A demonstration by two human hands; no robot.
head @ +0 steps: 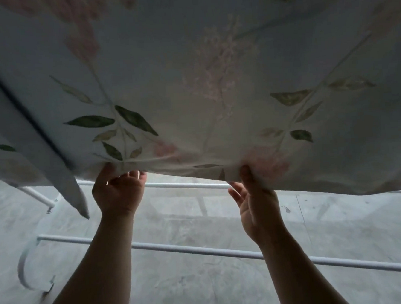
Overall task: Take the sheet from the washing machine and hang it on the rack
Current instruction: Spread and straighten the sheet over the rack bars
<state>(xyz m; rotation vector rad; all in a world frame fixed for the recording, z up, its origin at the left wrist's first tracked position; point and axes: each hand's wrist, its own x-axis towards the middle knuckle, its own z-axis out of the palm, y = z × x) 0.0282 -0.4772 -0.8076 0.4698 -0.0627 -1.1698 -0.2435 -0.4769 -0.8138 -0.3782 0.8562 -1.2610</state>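
Observation:
A pale sheet [200, 68] printed with green leaves and pink flowers fills the upper two thirds of the head view, spread out over the white drying rack [202, 249]. My left hand [118, 192] grips the sheet's near hem from below, fingers curled into the fabric. My right hand [253, 195] pinches the same hem further right, thumb on top. A folded corner of the sheet hangs down at the left. Two white rack bars show below the hem; the rest of the rack is hidden under the cloth. No washing machine is visible.
A grey concrete floor [206, 295] lies beneath the rack. The rack's curved white end piece [23, 266] stands at the left, near my left forearm.

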